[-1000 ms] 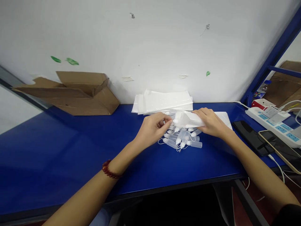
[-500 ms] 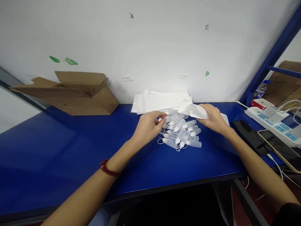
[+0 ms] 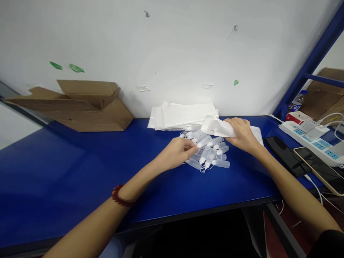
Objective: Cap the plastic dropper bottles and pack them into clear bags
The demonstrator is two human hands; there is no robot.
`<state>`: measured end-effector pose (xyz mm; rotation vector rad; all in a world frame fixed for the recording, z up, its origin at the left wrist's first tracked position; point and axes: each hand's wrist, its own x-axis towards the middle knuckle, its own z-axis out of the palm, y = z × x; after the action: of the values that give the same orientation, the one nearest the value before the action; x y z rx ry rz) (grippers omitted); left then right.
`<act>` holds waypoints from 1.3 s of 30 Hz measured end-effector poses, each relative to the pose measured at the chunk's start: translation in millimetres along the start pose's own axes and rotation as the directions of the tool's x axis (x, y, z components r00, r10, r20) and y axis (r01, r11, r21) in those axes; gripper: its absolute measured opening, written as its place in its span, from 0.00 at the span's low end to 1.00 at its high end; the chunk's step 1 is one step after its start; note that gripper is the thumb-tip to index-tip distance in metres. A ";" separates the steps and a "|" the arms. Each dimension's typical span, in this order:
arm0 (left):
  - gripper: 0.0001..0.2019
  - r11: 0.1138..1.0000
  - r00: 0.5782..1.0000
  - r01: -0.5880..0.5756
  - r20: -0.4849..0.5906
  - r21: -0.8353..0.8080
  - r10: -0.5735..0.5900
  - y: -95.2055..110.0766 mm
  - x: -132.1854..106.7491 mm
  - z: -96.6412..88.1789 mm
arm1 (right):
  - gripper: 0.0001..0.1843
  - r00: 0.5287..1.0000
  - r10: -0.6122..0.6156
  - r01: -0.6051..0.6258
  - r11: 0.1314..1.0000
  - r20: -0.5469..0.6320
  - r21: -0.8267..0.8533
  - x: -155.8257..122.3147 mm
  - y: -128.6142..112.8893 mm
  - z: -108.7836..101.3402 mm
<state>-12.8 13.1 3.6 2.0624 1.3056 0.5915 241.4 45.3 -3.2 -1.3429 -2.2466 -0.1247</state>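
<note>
A pile of small clear plastic bottles with white caps point(image 3: 208, 152) lies on the blue table point(image 3: 67, 172). My left hand point(image 3: 177, 153) is at the pile's left edge, fingers pinched on one of the bottles. My right hand point(image 3: 242, 134) is just behind the pile to the right, closed on a white plastic bag point(image 3: 215, 126) whose mouth points left over the bottles. A stack of flat white bags point(image 3: 182, 114) lies against the wall behind.
An open cardboard box point(image 3: 77, 105) lies on its side at the back left. Two phones point(image 3: 287, 156) with cables and a white power strip point(image 3: 314, 139) sit at the right edge. A blue rack post point(image 3: 309, 68) rises at the right.
My left hand has let go of the bag's mouth and dropped to the left side of the bottle pile. My right hand lifted the bag slightly toward the wall.
</note>
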 end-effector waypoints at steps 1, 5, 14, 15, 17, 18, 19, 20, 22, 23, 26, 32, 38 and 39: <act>0.16 1.000 1.000 0.002 -0.024 -0.024 -0.002 0.3 -0.5 -3.4 | 0.22 1.000 -0.005 0.005 1.000 0.008 -0.024 -0.1 0.7 0.1; 0.16 0.999 0.973 -0.021 -0.231 -0.042 0.011 4.0 -4.8 -20.0 | 0.24 1.000 -0.008 0.010 0.992 0.017 -0.129 -0.6 5.9 1.2; 0.13 0.988 0.882 -0.128 -0.466 -0.089 0.072 5.8 -7.1 -19.8 | 0.22 0.997 -0.076 0.074 0.981 -0.006 -0.177 -1.7 8.9 4.0; 0.14 0.988 0.889 -0.130 -0.452 -0.078 0.081 5.0 -6.5 -17.9 | 0.22 0.997 -0.080 0.080 0.981 0.005 -0.177 -1.9 7.6 4.0; 0.14 0.988 0.900 -0.144 -0.423 -0.054 0.108 2.9 -5.1 -14.1 | 0.23 0.995 -0.095 0.097 0.980 0.019 -0.171 -2.4 4.1 3.6; 0.15 0.987 0.906 -0.156 -0.404 -0.047 0.124 1.9 -4.4 -12.3 | 0.23 0.994 -0.106 0.108 0.980 0.023 -0.166 -2.9 1.8 3.3; 0.15 0.984 0.913 -0.171 -0.383 -0.048 0.140 0.9 -3.9 -10.4 | 0.24 0.993 -0.119 0.122 0.979 0.025 -0.161 -3.5 -0.7 3.0; 0.15 0.981 0.919 -0.186 -0.363 -0.056 0.154 0.0 -3.6 -8.7 | 0.24 0.990 -0.135 0.138 0.978 0.026 -0.157 -4.2 -3.6 2.8; 0.14 0.974 0.923 -0.214 -0.341 -0.078 0.176 -0.9 -3.4 -5.2 | 0.24 0.984 -0.178 0.180 0.971 0.026 -0.157 -6.0 -9.7 2.9; 0.13 0.970 0.922 -0.227 -0.339 -0.086 0.186 -1.0 -3.6 -3.3 | 0.23 0.979 -0.204 0.206 0.965 0.027 -0.161 -7.0 -12.8 3.3; 0.12 0.959 0.912 -0.266 -0.347 -0.095 0.219 -0.9 -4.7 3.0 | 0.22 0.958 -0.286 0.286 0.942 0.023 -0.175 -10.2 -22.3 5.8; 0.15 0.939 0.884 -0.334 -0.320 0.079 0.342 -1.5 -7.7 18.8 | 0.22 0.932 -0.362 0.356 0.910 0.014 -0.214 -14.1 -37.0 8.4; 0.14 0.906 0.745 -0.309 -0.518 0.290 0.420 5.1 -12.7 13.3 | 0.23 0.974 -0.226 0.217 0.956 -0.026 -0.198 -6.3 -15.6 2.9; 0.15 0.913 0.739 -0.284 -0.540 0.292 0.403 5.8 -12.6 10.2 | 0.23 0.983 -0.180 0.167 0.966 -0.047 -0.195 -4.5 -8.7 1.8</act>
<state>-7.7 -2.8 -0.1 2.4098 1.3397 1.4295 235.1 38.0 -5.4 -1.2138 -2.3420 -0.4484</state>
